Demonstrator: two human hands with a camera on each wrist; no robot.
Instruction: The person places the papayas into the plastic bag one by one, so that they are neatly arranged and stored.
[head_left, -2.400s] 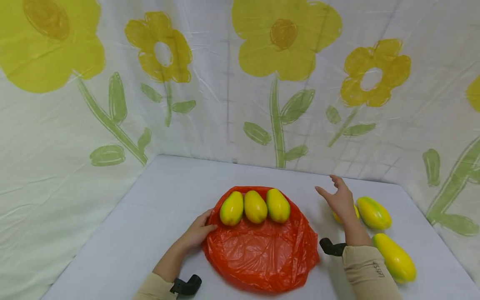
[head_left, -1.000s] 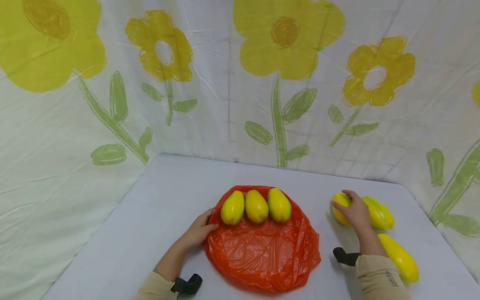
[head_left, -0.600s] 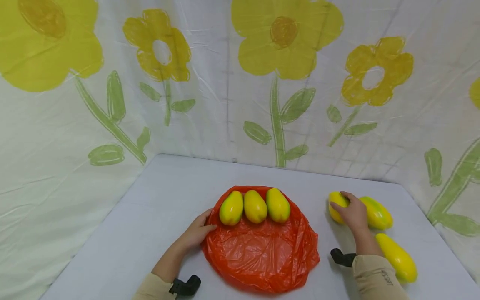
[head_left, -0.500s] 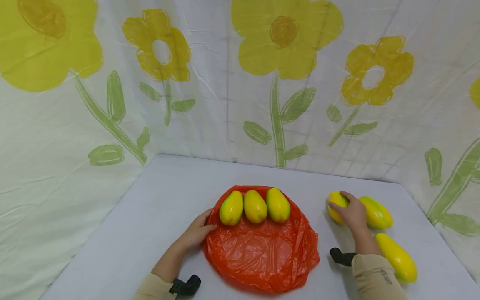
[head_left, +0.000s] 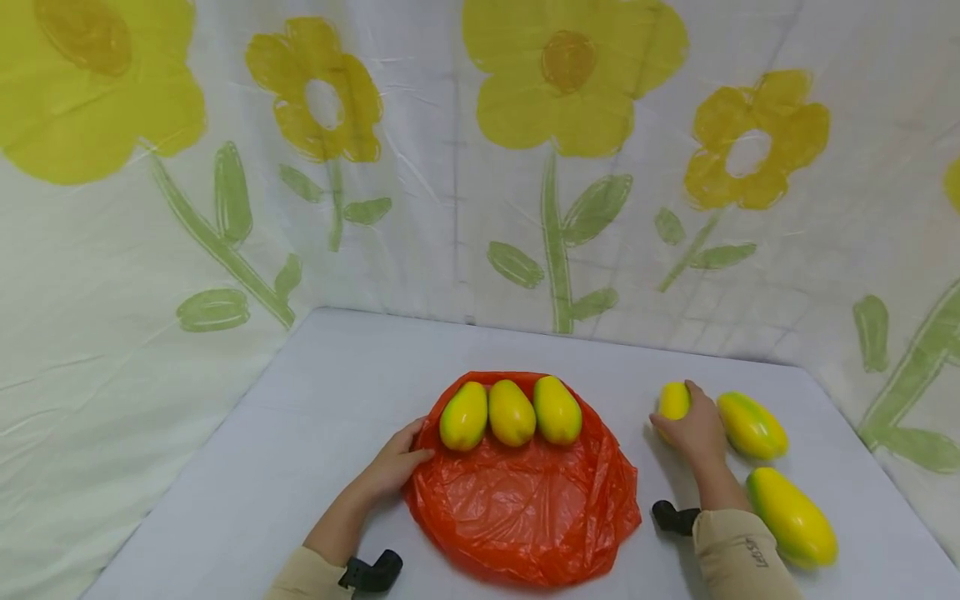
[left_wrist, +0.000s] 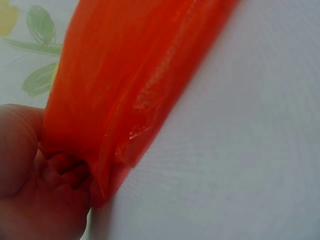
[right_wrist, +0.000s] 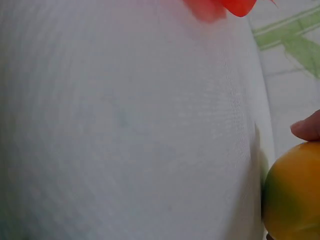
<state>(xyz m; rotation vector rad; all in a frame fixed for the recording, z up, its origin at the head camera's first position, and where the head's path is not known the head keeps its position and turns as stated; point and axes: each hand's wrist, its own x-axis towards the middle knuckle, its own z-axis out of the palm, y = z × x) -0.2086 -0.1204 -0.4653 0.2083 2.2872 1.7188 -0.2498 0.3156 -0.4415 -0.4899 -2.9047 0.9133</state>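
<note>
Fruit (head_left: 512, 414): three already in red bag (head_left: 517, 508) pinched at its edge by left hand (head_left: 393, 462), fourth fruit (head_left: 675, 400) gripped in right hand (head_left: 697, 425), two loose fruits (head_left: 752, 426) apparently remaining.

The right hand (head_left: 696, 425) partly covers one fruit (head_left: 674, 401), and the red bag (head_left: 525, 504) apparently hides fingertips of the left hand (head_left: 396, 461).

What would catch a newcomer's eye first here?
The red bag on the table stands out, three fruits lined up at its far end and the left hand gripping its left edge. Big yellow flowers spread across the cloth behind. To the right, the right hand holds another fruit.
</note>
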